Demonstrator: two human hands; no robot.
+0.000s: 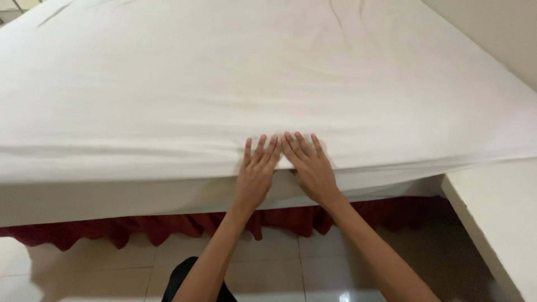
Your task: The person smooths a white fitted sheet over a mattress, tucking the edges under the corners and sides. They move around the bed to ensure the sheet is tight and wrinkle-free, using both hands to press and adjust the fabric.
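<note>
The left hand [256, 172] lies flat, palm down, with its fingers stretched out and slightly spread, pressing on the white bed sheet [224, 84] right at the near edge of the mattress [112, 198]. The right hand [310, 168] lies just beside it in the same way, open and flat, fingers extended; the fingertips of the two hands almost touch, pointing up and away from the person. Neither hand grips anything; both rest on the cloth where it bends over the mattress edge.

The sheet covers the whole top of the bed, mostly smooth, with soft creases running across it near the hands and a few folds towards the far end. Under the hands the sheet hangs down the side of the mattress. Below that a dark red bed skirt [140, 229] shows in gathered folds above the pale tiled floor [279, 268]. To the right stands a white ledge [498, 212], close to the corner of the bed, and a plain wall [492, 28] runs behind it.
</note>
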